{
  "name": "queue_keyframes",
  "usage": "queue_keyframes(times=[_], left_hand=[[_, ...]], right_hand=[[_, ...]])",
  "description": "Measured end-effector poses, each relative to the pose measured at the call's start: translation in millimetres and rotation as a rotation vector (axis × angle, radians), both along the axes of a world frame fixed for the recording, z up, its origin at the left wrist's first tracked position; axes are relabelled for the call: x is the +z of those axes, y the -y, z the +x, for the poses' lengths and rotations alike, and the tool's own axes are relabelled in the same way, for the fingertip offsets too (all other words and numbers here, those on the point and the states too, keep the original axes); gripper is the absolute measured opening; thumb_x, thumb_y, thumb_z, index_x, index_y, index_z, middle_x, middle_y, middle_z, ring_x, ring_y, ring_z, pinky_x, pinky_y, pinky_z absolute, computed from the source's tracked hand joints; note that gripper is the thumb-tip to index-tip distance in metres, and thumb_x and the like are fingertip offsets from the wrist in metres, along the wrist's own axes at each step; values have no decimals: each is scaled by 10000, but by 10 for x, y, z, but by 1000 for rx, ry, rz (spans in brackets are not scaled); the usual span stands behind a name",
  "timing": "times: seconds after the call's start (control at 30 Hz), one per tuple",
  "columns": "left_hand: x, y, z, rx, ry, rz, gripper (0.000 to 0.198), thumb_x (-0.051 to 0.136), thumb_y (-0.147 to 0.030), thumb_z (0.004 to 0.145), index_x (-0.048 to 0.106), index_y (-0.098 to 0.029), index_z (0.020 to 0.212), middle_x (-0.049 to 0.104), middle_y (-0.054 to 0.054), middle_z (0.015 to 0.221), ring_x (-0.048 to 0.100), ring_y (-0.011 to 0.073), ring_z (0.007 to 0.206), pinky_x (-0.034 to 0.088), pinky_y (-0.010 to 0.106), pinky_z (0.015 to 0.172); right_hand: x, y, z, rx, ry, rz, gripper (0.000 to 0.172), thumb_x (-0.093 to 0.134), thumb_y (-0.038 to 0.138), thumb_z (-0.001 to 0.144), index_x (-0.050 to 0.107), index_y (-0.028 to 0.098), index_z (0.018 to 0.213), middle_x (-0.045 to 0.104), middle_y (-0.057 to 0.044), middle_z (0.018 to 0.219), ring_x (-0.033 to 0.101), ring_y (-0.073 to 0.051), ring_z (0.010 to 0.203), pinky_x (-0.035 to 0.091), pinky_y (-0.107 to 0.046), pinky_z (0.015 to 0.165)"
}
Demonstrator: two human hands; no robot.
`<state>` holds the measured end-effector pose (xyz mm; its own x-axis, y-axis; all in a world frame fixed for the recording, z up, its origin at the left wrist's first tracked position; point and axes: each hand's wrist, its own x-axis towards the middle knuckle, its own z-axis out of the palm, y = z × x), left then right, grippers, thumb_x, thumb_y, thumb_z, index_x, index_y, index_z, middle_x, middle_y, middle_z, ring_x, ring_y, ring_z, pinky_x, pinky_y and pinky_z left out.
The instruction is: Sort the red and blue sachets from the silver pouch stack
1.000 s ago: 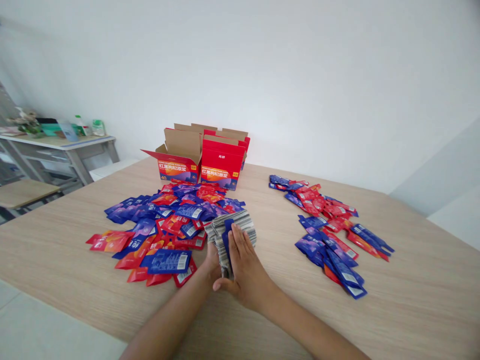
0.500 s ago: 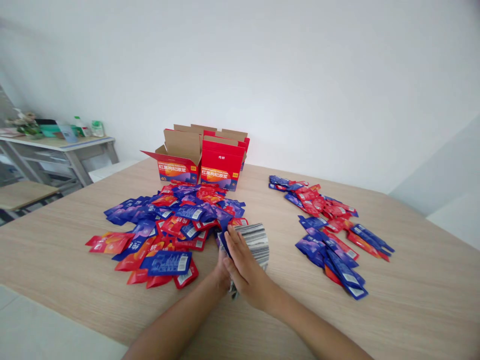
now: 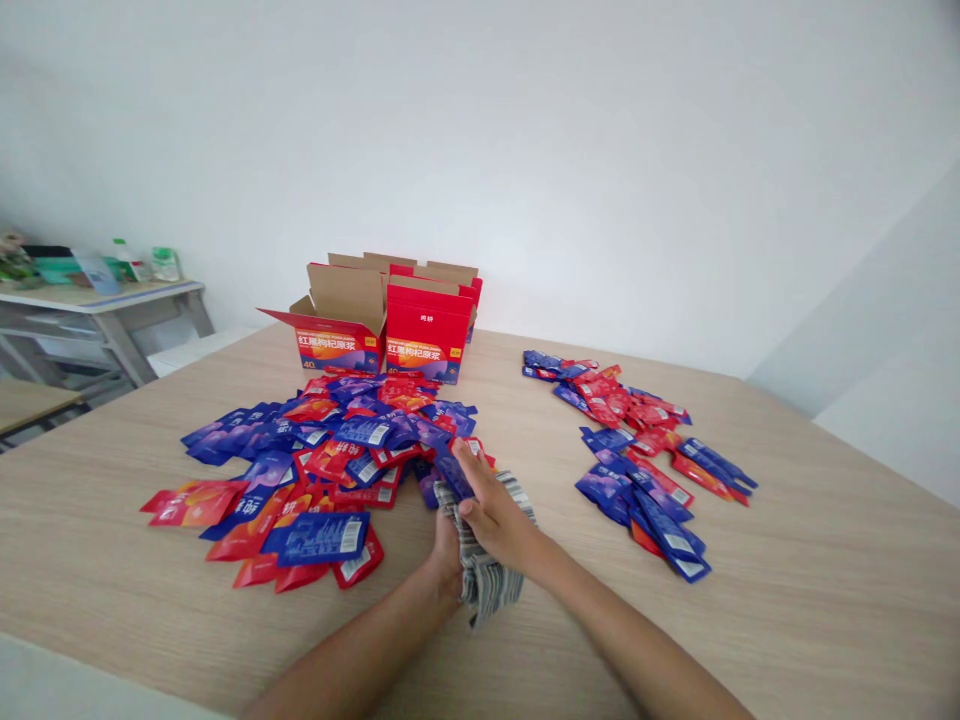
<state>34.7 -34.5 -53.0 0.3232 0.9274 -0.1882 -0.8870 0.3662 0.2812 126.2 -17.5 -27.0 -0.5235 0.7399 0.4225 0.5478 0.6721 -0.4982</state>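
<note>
Landmark carton: the right front carton (image 3: 425,345) is standing upright near the wall (image 3: 600,180), its red and blue printed face turned towards the viewer.
Left hand: the left hand (image 3: 448,555) is holding the striped cloth from the left and below; its fingers are largely hidden behind the fabric.
Right hand: the right hand (image 3: 496,512) is lying flat, with fingers extended and thumb slightly apart, against the blue pouch and the cloth — how firmly it is pressing cannot be told.
Striped cloth: the grey, black and white striped cloth (image 3: 491,588) is hanging in folds between the hands, in front of the landmark carton and slightly to its right.
Blue pouch: the blue pouch (image 3: 451,470) is showing beside the right fingers, in front of the landmark carton; its lower part is being covered by the hand.
Large pouch heap: red and blue pouches in the large pouch heap (image 3: 330,460) are overlapping in front of the landmark carton and to its left.
Smaller pouch group: more of both colours in the smaller pouch group (image 3: 649,490) are lying to the right of the landmark carton, some nearer the viewer.
Left front carton: the left front carton (image 3: 339,348) is standing just left of the landmark carton — its flaps are spreading open.
Support: the wood-grain table (image 3: 637,640) is bearing cartons and pouches alike.
Side desk: the desk (image 3: 154,292) is standing well left of the landmark carton, carrying a translucent bottle (image 3: 96,272).
</note>
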Motion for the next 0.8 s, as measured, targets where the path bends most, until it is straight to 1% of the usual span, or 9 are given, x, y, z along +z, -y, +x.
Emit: queue_keyframes(times=[0.1,0.17,0.3,0.4,0.47,0.53,0.63,0.7,0.8], left_hand=[[116,-17,-35,-9,-4,-62,430,518,-542,860,721,-230,1076,733,90,1127,633,327,1172,519,461,970],[185,-51,-120,-1,-2,-65,439,507,-571,847,728,-247,1046,728,90,1148,637,345,1158,530,489,940],[362,-145,-380,49,-18,-106,449,443,-541,879,742,-220,973,757,103,1000,667,334,1087,516,513,957],[498,-172,-478,186,-44,-144,461,368,-470,921,742,-224,1030,766,84,945,688,296,1037,508,491,974],[522,-129,-439,193,-43,-125,455,369,-452,925,736,-223,1064,768,77,940,694,285,1019,503,482,982],[472,-35,-340,107,-37,-124,430,430,-469,906,745,-194,1008,764,88,865,699,299,996,499,495,981],[327,131,-191,-136,5,-88,405,558,-537,835,744,-178,845,761,111,854,680,345,1043,481,521,990],[268,201,-146,-217,-6,-117,399,589,-550,813,717,-184,719,763,112,861,681,352,1026,478,515,993],[298,200,-164,-223,-12,-125,405,573,-536,833,719,-182,700,764,101,840,698,321,953,484,482,988]], right_hand=[[43,-108,60,-81,-65,54,800,128,697,967,132,210,1602,241,-137,1634,202,-242,1516,190,-522,1226],[131,-216,167,-216,36,20,722,194,643,1006,227,206,1580,303,-142,1613,241,-236,1507,177,-530,1223],[348,-431,644,-599,500,-250,573,299,492,1044,353,188,1527,384,-140,1577,356,-215,1459,284,-431,1184],[402,-511,1135,-805,630,-437,495,431,422,998,587,82,1323,614,-271,1320,591,-367,1244,438,-555,1013],[370,-532,1423,-922,703,-556,449,599,430,897,670,96,1188,664,-277,1228,632,-434,1152,480,-603,906],[309,-550,1631,-979,749,-632,448,736,403,782,695,118,1124,672,-263,1223,639,-447,1134,500,-585,871],[203,-588,1767,-983,777,-673,453,807,339,715,694,161,1116,675,-210,1242,634,-400,1162,521,-505,882],[133,-620,1758,-965,777,-668,409,787,320,758,684,175,1127,673,-181,1244,630,-362,1171,522,-476,902],[57,-666,1651,-919,745,-637,341,686,352,899,642,168,1183,650,-127,1245,639,-278,1116,531,-461,920]])
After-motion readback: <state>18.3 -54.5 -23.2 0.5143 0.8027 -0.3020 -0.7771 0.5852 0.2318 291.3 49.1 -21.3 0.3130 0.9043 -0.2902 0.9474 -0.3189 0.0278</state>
